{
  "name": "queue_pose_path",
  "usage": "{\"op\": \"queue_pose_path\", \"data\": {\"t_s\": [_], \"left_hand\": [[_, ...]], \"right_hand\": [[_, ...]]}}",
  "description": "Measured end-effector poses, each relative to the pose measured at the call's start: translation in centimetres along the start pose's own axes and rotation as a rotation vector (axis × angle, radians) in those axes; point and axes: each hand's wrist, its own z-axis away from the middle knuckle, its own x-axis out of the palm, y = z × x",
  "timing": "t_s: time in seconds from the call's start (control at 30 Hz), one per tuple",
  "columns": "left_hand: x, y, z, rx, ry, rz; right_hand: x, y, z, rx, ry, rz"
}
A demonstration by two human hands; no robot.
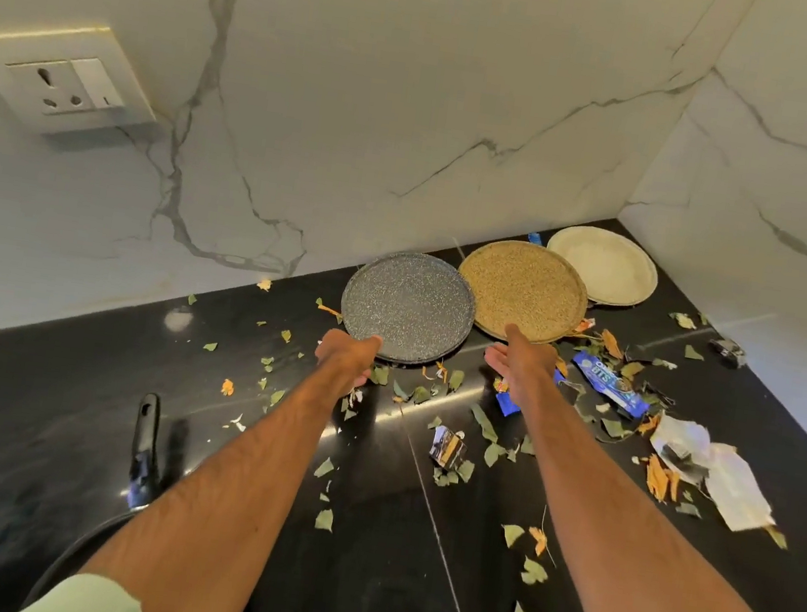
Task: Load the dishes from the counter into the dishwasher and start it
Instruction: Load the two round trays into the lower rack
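The grey plate (410, 301) and tan plate (523, 286) lie side by side on the bench (65, 414). The left hand (346, 357) meets the grey rim directly ahead, fingers (371, 344) curled, grip unclear. The right hand (520, 361), fingers straight, reaches the tan rim.

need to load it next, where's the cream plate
In the head view the cream plate sits far right at the corner of the counter, beyond the tan plate.
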Motion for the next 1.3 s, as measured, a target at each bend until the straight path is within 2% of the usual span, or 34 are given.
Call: {"op": "queue_pose_path", "data": {"t_s": [0.1,0.27,0.4,0.53,0.77,0.87,0.97,1.13,1.23,1.3], "left_hand": [[0.9,0.6,-1.1,-0.054,0.01,0.013],[1.7,1.4,-2.4,-0.156,0.009,0.081],[0.7,2.5,-0.7,-0.199,-0.113,0.319],[-2.6,3.4,2.7,-0.159,-0.127,0.507],[-8.7,0.8,11.2,-0.052,-0.199,0.528],[-12.0,0.4,13.5,0.087,-0.189,0.445],[-15.8,0.3,15.4,0.306,-0.131,0.187],[-20.1,1.2,20.2,0.881,0.058,-0.262],[-20.2,1.4,24.4,1.159,0.038,-0.39],[-19.3,0.7,27.0,1.277,-0.06,-0.481]], "right_hand": [[0.4,-0.6,-1.7,0.071,0.079,-0.096],[0.6,-1.4,-2.7,0.143,0.097,-0.199],[-0.1,-2.0,-1.9,0.127,0.097,-0.303],[-1.0,-3.1,0.6,0.024,0.146,-0.356],[-3.0,-2.3,8.3,-0.216,0.289,-0.206],[-4.2,-1.9,12.9,-0.356,0.349,-0.025],[-6.1,-1.3,18.1,-0.506,0.39,0.149],[-10.7,0.9,27.8,-0.695,0.62,0.277],[-13.9,3.4,33.1,-0.731,0.705,0.332],[-16.2,5.2,36.4,-0.726,0.743,0.403]]}}
